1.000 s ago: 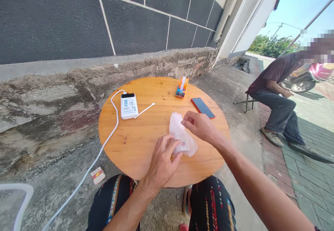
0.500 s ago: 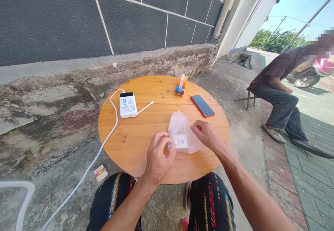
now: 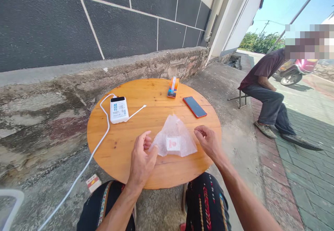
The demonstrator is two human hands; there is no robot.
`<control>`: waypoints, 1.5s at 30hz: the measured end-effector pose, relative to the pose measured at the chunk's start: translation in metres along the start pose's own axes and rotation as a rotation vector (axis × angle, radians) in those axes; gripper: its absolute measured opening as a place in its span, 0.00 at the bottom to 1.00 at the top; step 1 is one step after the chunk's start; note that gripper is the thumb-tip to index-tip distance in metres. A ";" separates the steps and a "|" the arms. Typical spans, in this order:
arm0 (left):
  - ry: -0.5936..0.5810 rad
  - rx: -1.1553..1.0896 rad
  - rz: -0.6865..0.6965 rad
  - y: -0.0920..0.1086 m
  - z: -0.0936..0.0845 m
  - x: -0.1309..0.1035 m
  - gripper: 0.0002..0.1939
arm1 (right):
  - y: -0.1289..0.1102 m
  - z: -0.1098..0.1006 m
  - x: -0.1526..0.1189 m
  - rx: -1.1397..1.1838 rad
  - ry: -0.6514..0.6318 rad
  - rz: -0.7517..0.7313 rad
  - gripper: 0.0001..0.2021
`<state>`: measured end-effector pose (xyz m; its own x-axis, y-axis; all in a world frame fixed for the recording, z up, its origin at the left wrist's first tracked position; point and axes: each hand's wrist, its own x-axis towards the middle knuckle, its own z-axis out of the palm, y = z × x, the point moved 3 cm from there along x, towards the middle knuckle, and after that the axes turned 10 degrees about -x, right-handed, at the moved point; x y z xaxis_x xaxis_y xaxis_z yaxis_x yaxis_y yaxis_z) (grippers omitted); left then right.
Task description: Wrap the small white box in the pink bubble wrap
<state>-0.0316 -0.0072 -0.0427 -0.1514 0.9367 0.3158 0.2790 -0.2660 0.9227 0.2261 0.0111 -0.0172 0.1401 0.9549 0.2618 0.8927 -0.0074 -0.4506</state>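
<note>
Translucent wrap [image 3: 171, 126] and white box [image 3: 172, 143] on table [image 3: 130, 147], just below frame centre. Left hand [image 3: 142, 158] at wrap's left edge, thumb wide of curled fingers. Right hand [image 3: 208, 142] near right edge, fingers narrow; can't tell if pinching.

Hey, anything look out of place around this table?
One thing: a small box lies on the ground by the left knee, perhaps dropped, while the phone, power bank and tape dispenser sit on the table.

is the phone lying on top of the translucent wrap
No, the phone lies directly on the table, apart from the wrap.
</note>
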 end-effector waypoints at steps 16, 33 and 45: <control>0.010 0.179 0.211 0.003 -0.001 0.002 0.21 | -0.103 0.011 0.031 -0.369 -0.354 -0.540 0.33; -0.227 0.171 0.293 0.007 0.006 0.015 0.16 | -0.057 0.027 0.037 -0.168 -0.098 -0.323 0.15; -0.127 0.237 0.124 -0.009 -0.002 0.018 0.19 | -0.001 0.050 0.042 0.068 -0.021 -0.044 0.16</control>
<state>-0.0382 0.0115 -0.0446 0.0139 0.9253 0.3791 0.5043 -0.3338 0.7964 0.2099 0.0660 -0.0487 0.0914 0.9598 0.2653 0.8665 0.0546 -0.4962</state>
